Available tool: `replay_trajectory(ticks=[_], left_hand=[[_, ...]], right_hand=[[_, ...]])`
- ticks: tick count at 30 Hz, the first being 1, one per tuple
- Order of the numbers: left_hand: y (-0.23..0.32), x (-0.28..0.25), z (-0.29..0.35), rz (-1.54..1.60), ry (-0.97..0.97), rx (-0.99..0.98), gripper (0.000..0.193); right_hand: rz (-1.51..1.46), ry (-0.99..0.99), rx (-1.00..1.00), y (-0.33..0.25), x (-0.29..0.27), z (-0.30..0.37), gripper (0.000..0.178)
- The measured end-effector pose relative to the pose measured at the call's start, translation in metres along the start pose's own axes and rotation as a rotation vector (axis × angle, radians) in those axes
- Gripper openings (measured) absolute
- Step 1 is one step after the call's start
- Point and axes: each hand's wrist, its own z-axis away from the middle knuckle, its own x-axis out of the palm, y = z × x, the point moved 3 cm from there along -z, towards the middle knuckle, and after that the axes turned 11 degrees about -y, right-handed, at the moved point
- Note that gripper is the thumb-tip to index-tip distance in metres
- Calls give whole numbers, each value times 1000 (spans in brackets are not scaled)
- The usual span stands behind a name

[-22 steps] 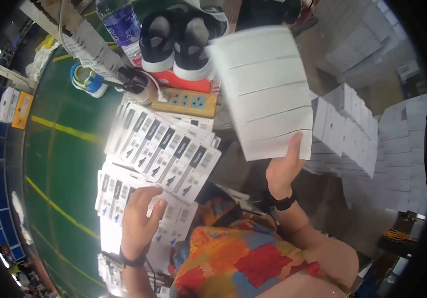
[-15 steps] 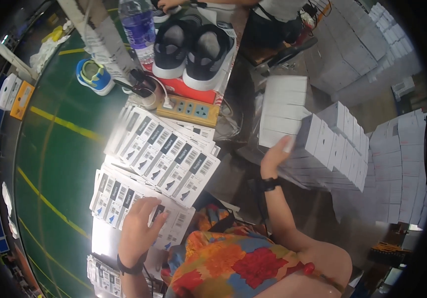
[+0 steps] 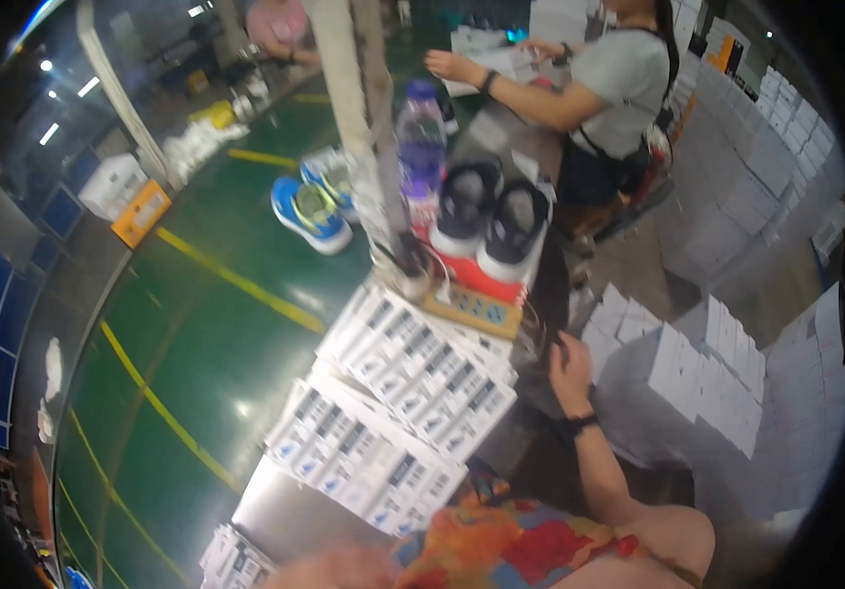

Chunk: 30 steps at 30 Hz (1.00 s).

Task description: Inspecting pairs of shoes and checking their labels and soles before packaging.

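My right hand [image 3: 571,373], with a dark band on its wrist, is raised beside the stacked white boxes [image 3: 678,368] on the right. Its fingers are apart and nothing shows in them. At the lower edge is a smeared patch of skin, my left hand [image 3: 334,567]; its fingers cannot be made out. In front of me lie two overlapping stacks of printed label sheets, an upper stack [image 3: 422,365] and a lower stack [image 3: 358,456], showing barcodes and small shoe pictures. A smaller bundle of labels [image 3: 236,562] sits at the bottom left.
Beyond the sheets are a yellow power strip [image 3: 473,310], dark sneakers [image 3: 513,228] on a red box, a purple-labelled bottle [image 3: 421,147] and a post [image 3: 358,118]. Blue shoes [image 3: 310,214] stand on the green table [image 3: 187,324]. A person [image 3: 609,88] works at the far right.
The view has tilted up, showing more of the far side and a co-worker. My right hand has come off the white boxes; my left hand has left the label sheets toward the lower edge.
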Motion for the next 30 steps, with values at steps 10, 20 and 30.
replay_trajectory(ticks=[10,20,30], left_hand=[[65,46,48,-92,-436,173,60],[101,47,96,-214,-108,241,43],[-49,19,95,-153,109,-584,38]], right_hand=[[-155,177,-718,-194,-95,-58,16],[-1000,-1027,-691,-368,25,-39,18],[-1706,-2046,415,-384,194,37,28]])
